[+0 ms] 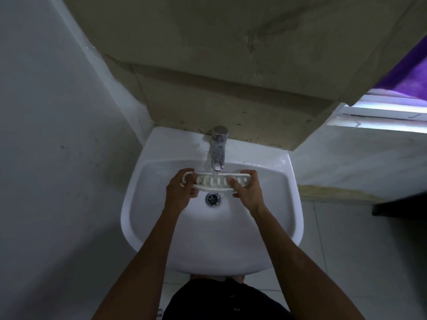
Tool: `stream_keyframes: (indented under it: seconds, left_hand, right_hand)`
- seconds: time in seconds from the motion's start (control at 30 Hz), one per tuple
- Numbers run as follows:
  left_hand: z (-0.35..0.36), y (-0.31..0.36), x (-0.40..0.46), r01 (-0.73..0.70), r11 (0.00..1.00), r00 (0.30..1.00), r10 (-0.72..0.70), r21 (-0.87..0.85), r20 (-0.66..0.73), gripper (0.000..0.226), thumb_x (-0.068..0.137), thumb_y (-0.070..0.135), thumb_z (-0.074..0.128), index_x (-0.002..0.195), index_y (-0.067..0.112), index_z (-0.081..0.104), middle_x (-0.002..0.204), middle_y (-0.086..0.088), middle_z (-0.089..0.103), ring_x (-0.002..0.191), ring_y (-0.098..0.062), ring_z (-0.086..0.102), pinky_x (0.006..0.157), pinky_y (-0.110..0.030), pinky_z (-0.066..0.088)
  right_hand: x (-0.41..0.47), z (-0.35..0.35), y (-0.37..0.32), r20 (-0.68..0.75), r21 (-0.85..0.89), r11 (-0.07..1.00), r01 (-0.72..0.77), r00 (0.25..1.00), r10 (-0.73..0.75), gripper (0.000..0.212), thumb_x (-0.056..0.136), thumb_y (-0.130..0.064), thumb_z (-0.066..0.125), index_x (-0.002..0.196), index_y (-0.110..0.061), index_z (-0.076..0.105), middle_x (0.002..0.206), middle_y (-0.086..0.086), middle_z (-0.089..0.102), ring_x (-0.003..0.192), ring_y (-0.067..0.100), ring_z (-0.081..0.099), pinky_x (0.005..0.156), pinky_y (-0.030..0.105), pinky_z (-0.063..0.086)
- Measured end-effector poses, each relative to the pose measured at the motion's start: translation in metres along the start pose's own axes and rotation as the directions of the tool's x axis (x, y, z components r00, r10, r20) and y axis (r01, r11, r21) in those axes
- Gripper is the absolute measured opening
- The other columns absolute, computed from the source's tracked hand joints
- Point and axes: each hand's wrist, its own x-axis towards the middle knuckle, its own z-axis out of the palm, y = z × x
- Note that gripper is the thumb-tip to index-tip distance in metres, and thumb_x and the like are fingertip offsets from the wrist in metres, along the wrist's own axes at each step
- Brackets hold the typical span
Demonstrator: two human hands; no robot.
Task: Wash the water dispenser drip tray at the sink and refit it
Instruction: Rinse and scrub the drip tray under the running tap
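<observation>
At my far left stands a flat grey painted wall (pixel 57 135), matt and lightly speckled. Next comes the white ceramic sink (pixel 286 172), glossy, with a rounded bowl and a smooth curved rim. My left hand (pixel 179 192) is curled around the left end of the drip tray (pixel 215 181), fingers wrapped over its hooked, upturned edge, thumb underneath toward me. The tray is a long, narrow piece of white plastic, slightly bowed, with a row of oval slots along its top; I hold it level over the basin, right under the spout and just above the drain (pixel 213 199), a round metal ring with a dark cross in it. The chrome tap (pixel 218 148) rises from the back ledge, a shiny cylinder with a domed cap, and a thin stream of water falls from it onto the middle of the tray. My right hand (pixel 248 189) grips the right end, fingers over the slotted face, palm against the edge (its thumb is hidden from me). Behind the sink the wall is rough, stained beige plaster (pixel 231 65). At the far right a purple cloth (pixel 409 70) hangs above a bright white window frame (pixel 381 114)
</observation>
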Motion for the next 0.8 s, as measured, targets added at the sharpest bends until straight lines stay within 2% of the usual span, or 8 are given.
stream_keyframes:
  seconds: [0.1, 0.2, 0.3, 0.4, 0.53, 0.63, 0.73, 0.8]
  left_hand:
    - [0.004, -0.003, 0.004, -0.002, 1.0, 1.0, 0.002, -0.007, 0.004, 0.016, 0.096, 0.019, 0.055, 0.109, 0.018, 0.064, 0.079, -0.021, 0.065, 0.053, -0.024, 0.063, 0.059, -0.04, 0.06]
    - [0.01, 0.0, 0.003, -0.012, 0.998, 1.0, 0.011, 0.056, 0.011, 0.019, 0.091, 0.025, 0.063, 0.109, 0.02, 0.06, 0.08, -0.016, 0.066, 0.053, -0.019, 0.063, 0.055, -0.033, 0.059]
    - [0.016, 0.002, 0.003, -0.015, 0.984, 1.0, 0.019, 0.177, -0.022, 0.047, 0.069, 0.041, 0.081, 0.101, 0.024, 0.051, 0.081, -0.001, 0.066, 0.062, -0.018, 0.066, 0.055, -0.034, 0.057]
    - [0.021, -0.001, 0.007, -0.021, 0.975, 0.999, 0.028, 0.22, -0.03, 0.057, 0.062, 0.057, 0.077, 0.102, 0.03, 0.047, 0.09, -0.008, 0.063, 0.069, -0.024, 0.067, 0.057, -0.039, 0.058]
    - [0.022, -0.005, 0.015, -0.093, 0.966, 0.996, 0.09, 0.243, 0.023, 0.039, 0.079, 0.047, 0.065, 0.108, 0.027, 0.048, 0.094, -0.023, 0.063, 0.064, -0.028, 0.066, 0.052, -0.034, 0.056]
    - [0.03, -0.004, 0.017, -0.098, 0.963, 0.995, 0.092, 0.251, 0.036, 0.044, 0.076, 0.05, 0.061, 0.111, 0.027, 0.047, 0.102, -0.022, 0.058, 0.071, -0.032, 0.066, 0.06, -0.042, 0.058]
    - [0.04, 0.004, 0.013, -0.077, 0.955, 0.996, 0.063, 0.288, 0.059, 0.04, 0.081, 0.03, 0.067, 0.115, 0.02, 0.048, 0.106, -0.022, 0.056, 0.072, -0.032, 0.065, 0.062, -0.037, 0.057]
    - [0.045, 0.004, 0.012, -0.067, 0.948, 0.997, 0.053, 0.313, 0.051, 0.035, 0.082, 0.025, 0.066, 0.112, 0.018, 0.048, 0.103, -0.022, 0.058, 0.073, -0.031, 0.065, 0.064, -0.036, 0.056]
  right_hand:
    - [0.003, -0.003, 0.004, -0.04, -0.109, 0.993, 0.048, 0.998, -0.052, 0.051, 0.078, -0.042, 0.079, 0.112, -0.022, 0.047, 0.103, 0.005, 0.066, 0.083, 0.026, 0.071, 0.065, 0.047, 0.061]
    - [0.006, -0.004, 0.006, -0.055, -0.176, 0.981, 0.083, 0.994, -0.094, 0.054, 0.071, -0.055, 0.078, 0.107, -0.03, 0.046, 0.103, 0.001, 0.066, 0.084, 0.017, 0.07, 0.069, 0.042, 0.062]
    - [0.006, -0.001, 0.001, -0.061, -0.218, 0.97, 0.111, 0.99, -0.127, 0.06, 0.067, -0.054, 0.084, 0.107, -0.028, 0.047, 0.101, 0.002, 0.065, 0.084, 0.016, 0.068, 0.069, 0.031, 0.06]
    - [0.006, 0.001, -0.002, -0.068, -0.25, 0.964, 0.093, 0.991, -0.113, 0.075, 0.055, -0.067, 0.084, 0.108, -0.032, 0.044, 0.107, 0.004, 0.06, 0.086, 0.015, 0.064, 0.075, 0.035, 0.059]
    - [0.005, -0.002, -0.002, -0.075, -0.284, 0.957, 0.063, 0.993, -0.087, 0.073, 0.065, -0.053, 0.085, 0.117, -0.026, 0.042, 0.118, 0.007, 0.042, 0.086, 0.01, 0.053, 0.086, 0.035, 0.056]
    - [0.003, -0.002, -0.001, -0.098, -0.311, 0.948, 0.063, 0.99, -0.098, 0.078, 0.061, -0.06, 0.084, 0.117, -0.029, 0.04, 0.119, 0.004, 0.037, 0.092, 0.018, 0.055, 0.089, 0.04, 0.056]
    - [0.001, -0.003, 0.001, -0.141, -0.357, 0.933, 0.033, 0.986, -0.089, 0.083, 0.055, -0.067, 0.082, 0.115, -0.03, 0.039, 0.119, 0.004, 0.035, 0.094, 0.023, 0.058, 0.087, 0.042, 0.056]
    - [0.002, -0.006, 0.001, -0.148, -0.387, 0.922, 0.033, 0.984, -0.097, 0.083, 0.055, -0.068, 0.081, 0.115, -0.03, 0.039, 0.118, 0.004, 0.035, 0.093, 0.025, 0.059, 0.085, 0.043, 0.057]
